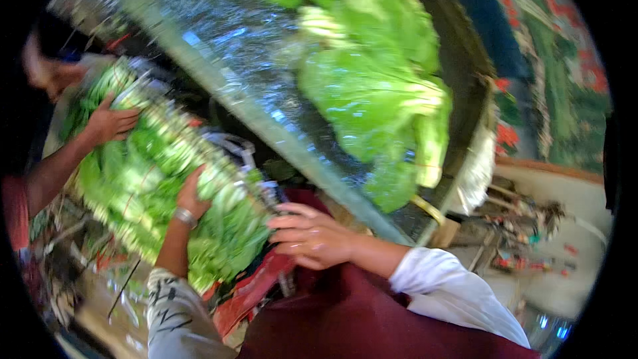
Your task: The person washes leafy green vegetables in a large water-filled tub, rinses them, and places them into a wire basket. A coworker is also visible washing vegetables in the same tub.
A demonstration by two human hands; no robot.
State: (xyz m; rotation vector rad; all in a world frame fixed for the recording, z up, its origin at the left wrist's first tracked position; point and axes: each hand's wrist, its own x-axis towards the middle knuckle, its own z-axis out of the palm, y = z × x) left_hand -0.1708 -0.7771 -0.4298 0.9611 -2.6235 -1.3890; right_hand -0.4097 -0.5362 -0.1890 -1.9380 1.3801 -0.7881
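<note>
Bunches of leafy greens (143, 179), pale-stemmed and tied with thin red bands, lie packed in a long slanting pile at the left. My left hand (191, 194), with a band on its wrist, is sunk into the pile and closed around some leaves; its fingertips are partly hidden. At the pile's near right end is my right hand (312, 235), fingers stretched and spread, seemingly touching the end bunches. Another person's hand (113, 124) rests on the far left of the pile. Motion blurs the greens.
A water-filled trough (219, 86) runs diagonally beyond the pile, its raised rim between them. Large green heads (372, 86) float in it. A second hand (56, 74) shows at the far left. Wooden bits and clutter (518, 226) lie at the right, below a patterned sheet (565, 73).
</note>
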